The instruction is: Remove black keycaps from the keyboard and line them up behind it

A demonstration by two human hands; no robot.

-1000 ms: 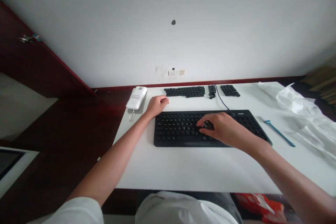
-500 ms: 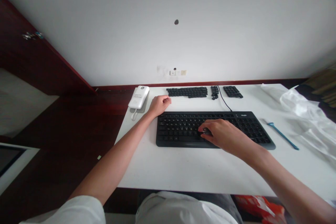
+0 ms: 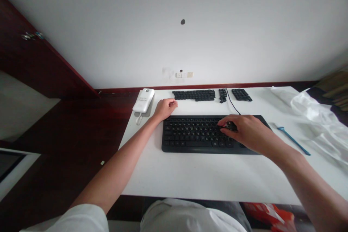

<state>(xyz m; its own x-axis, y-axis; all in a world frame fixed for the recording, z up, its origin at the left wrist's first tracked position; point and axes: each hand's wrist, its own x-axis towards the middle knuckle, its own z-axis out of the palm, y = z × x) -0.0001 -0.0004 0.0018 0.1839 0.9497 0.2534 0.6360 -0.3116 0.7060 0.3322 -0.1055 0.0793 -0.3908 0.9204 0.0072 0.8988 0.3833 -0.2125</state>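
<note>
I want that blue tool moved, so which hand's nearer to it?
Your right hand: it's over the keyboard, left of the tool; your left hand is farther left.

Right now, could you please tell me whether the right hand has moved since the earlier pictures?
Yes, the right hand has moved rightward over the keyboard, farther from the keyboard's left end.

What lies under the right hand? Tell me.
Under the right hand is the keyboard. Keys show left of the fingers; those beneath the hand are covered. Anything pinched is unclear.
</note>
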